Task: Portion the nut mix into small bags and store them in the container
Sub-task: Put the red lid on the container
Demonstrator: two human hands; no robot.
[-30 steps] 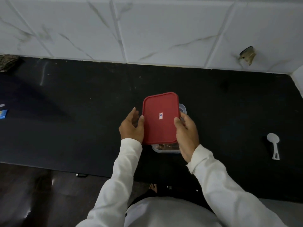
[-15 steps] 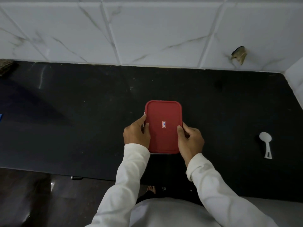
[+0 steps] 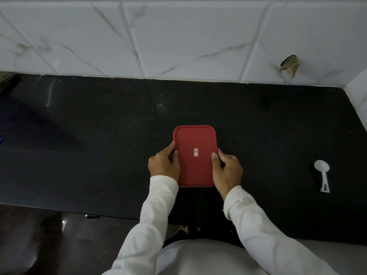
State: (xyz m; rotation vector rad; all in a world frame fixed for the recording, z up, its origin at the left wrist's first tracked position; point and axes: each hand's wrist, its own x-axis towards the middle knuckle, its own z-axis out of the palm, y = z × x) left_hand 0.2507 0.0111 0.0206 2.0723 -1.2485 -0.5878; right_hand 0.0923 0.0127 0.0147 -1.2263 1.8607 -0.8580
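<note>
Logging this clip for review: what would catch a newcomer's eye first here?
The red lid stands out at the middle of the black counter, with the left hand and right hand gripping its two long edges. A white scoop lies at the counter's right, and a chipped hole marks the white tiled wall behind.

— What holds the red lid (image 3: 195,155)?
— The left hand (image 3: 163,165) and the right hand (image 3: 227,171) grip its sides, thumbs on top.
— Anything else on the tabletop (image 3: 99,145)?
— A white spoon (image 3: 322,175), well apart, right.
</note>
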